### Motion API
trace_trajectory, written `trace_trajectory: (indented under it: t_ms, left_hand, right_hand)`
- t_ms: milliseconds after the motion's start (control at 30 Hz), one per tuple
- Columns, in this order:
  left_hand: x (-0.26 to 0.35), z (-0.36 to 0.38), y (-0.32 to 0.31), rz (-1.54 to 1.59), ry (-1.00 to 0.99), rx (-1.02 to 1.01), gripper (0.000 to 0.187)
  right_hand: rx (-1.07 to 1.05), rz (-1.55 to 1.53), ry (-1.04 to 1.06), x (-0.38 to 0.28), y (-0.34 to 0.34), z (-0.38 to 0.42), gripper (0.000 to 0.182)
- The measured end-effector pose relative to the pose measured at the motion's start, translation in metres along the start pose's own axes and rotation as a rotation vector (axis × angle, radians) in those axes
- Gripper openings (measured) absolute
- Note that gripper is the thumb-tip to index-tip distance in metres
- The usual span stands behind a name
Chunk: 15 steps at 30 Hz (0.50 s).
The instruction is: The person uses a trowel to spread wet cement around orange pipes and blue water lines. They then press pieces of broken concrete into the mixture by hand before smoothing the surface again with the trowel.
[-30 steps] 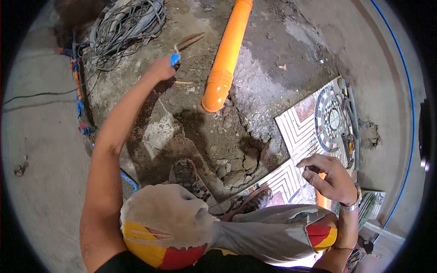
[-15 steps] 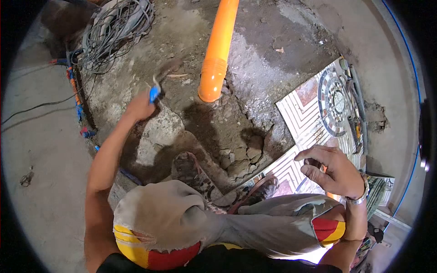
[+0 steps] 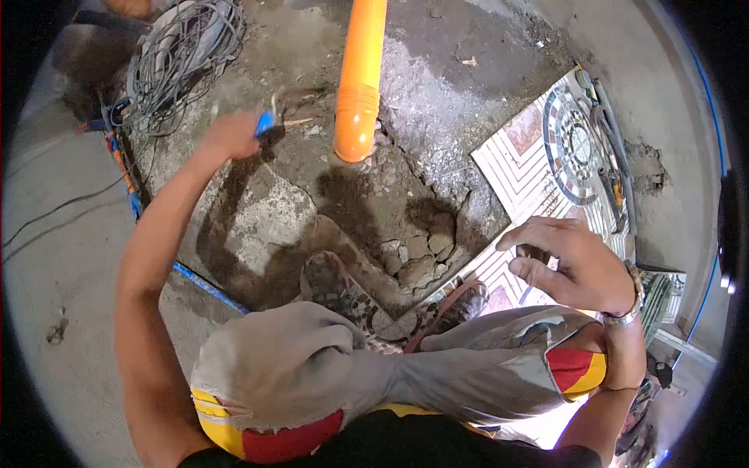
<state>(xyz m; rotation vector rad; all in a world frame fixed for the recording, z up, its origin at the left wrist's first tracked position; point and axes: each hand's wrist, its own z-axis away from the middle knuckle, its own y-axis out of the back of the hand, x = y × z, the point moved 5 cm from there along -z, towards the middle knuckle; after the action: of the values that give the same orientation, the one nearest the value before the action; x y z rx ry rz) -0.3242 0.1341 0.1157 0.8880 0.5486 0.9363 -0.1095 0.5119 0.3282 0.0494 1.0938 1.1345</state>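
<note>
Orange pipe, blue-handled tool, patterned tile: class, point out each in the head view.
orange pipe [image 3: 356, 117], head view, on its flared end section.
blue-handled tool [image 3: 265, 122], head view, on the blue handle beside the left hand.
patterned tile [image 3: 515, 175], head view, on the striped white area.

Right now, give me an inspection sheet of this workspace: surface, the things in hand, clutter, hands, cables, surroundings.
Surface: broken concrete floor around a dug pit of soil and rubble.
Things in hand: blue-handled tool, small, type unclear; orange pipe lies with its end at the pit.
Clutter: patterned tile with hand tools along its far edge.
Hands: left hand grips the blue-handled tool; right hand empty, fingers curled, above the knee.
Cables: grey wire coil at upper left; blue conduit along the floor edge.
Surroundings: smooth grey concrete floor either side.
</note>
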Motion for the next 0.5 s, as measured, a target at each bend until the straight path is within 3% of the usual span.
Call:
trace_trajectory:
  t_ms: [67, 100, 133, 200, 267, 333, 367, 467, 500]
  left_hand:
    - [-0.008, -0.026, -0.015, 0.035, 0.112, 0.017, 0.042]
    - [-0.007, -0.042, -0.039, 0.112, 0.039, 0.028, 0.037]
    - [-0.01, -0.034, -0.048, 0.123, 0.066, 0.024, 0.037]
    - [-0.002, -0.009, -0.045, 0.191, 0.071, 0.094, 0.031]
    - [-0.012, 0.037, -0.054, 0.281, 0.092, -0.045, 0.036]
    - [-0.031, 0.093, -0.086, 0.711, 0.302, 0.125, 0.045]
    - [-0.043, 0.123, -0.126, 0.799, 0.608, 0.313, 0.052]
    - [-0.036, 0.193, -0.175, 0.841, 1.041, 0.556, 0.057]
    - [-0.044, 0.201, -0.21, 0.831, 1.063, 0.559, 0.057]
  right_hand:
    - [-0.022, -0.036, -0.01, 0.002, -0.004, -0.003, 0.025]
    - [0.077, 0.015, 0.063, 0.004, -0.007, -0.003, 0.023]
    - [0.169, 0.07, 0.145, 0.003, -0.005, -0.003, 0.021]
    - [0.099, 0.17, 0.016, -0.005, -0.004, 0.002, 0.024]
    - [0.171, 0.074, 0.077, -0.001, -0.007, 0.012, 0.023]
    - [0.076, -0.04, -0.115, 0.003, -0.007, 0.02, 0.022]
    - [0.079, -0.039, -0.101, 0.009, -0.009, 0.023, 0.023]
    - [0.062, 0.04, -0.09, 0.014, -0.013, 0.026, 0.024]
    - [0.05, 0.039, -0.071, 0.012, -0.014, 0.025, 0.024]
